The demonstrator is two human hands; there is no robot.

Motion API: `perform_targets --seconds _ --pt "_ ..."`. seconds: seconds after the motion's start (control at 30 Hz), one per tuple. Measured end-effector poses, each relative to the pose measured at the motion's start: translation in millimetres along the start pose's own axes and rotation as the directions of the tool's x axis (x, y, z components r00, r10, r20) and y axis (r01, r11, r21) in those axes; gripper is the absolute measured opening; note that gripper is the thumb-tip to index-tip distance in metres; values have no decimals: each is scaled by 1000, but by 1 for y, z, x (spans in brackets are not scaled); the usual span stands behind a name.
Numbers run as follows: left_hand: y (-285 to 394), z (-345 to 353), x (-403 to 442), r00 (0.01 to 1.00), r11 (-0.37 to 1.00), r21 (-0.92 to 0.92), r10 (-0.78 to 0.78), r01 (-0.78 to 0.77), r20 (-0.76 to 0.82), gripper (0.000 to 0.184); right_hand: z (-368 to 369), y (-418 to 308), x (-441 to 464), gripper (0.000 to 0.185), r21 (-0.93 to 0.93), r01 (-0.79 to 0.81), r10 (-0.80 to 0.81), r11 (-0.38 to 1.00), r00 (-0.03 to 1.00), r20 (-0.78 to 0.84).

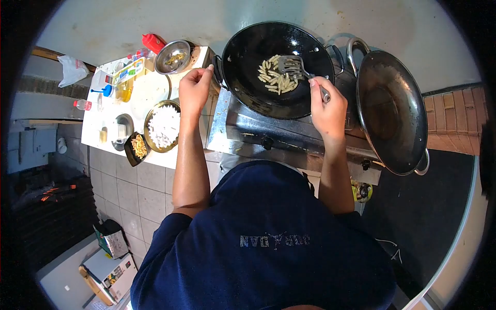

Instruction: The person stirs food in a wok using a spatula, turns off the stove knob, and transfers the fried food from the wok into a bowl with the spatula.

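My right hand [329, 106] is closed around the handle of a slotted metal spatula [291, 64]. The spatula's head lies against pale, thin cut strips of food [279, 82] in a black wok [253, 49]. That wok sits on the stove, with a loop handle on either side. Beside its left handle [217, 72] is my left hand [195, 92], thumb and fingers pressed together. The fingertips are very near or touching this handle; whether they grip it or some small thing cannot be made out.
A second, larger wok [392, 108] rests tilted at the right. On the left table [98, 126] are a metal bowl [172, 57], a plate of white chopped food [164, 126], a dark dish of orange pieces [138, 146], a red squeeze bottle [153, 42] and an oil jug [124, 93].
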State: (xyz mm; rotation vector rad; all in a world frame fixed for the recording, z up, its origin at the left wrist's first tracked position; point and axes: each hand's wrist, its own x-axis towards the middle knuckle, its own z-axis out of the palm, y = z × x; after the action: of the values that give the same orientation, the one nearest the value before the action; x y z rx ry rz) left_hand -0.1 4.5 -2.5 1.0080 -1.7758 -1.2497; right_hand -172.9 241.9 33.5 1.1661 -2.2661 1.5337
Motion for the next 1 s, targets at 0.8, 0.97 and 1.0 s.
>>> perform_targets --seconds 0.8,0.97,1.0 --pt "3 1 2 1000 1000 16 -13 13 1 32 3 -4 -6 14 78 8 -15 997 996 90" --pt "6 0 2 1000 1000 22 0 0 -24 32 0 -11 -4 14 64 -8 4 998 998 56" --pt "4 -1 3 1000 1000 23 -1 2 -24 32 -2 -12 -4 14 62 -57 54 996 997 61"
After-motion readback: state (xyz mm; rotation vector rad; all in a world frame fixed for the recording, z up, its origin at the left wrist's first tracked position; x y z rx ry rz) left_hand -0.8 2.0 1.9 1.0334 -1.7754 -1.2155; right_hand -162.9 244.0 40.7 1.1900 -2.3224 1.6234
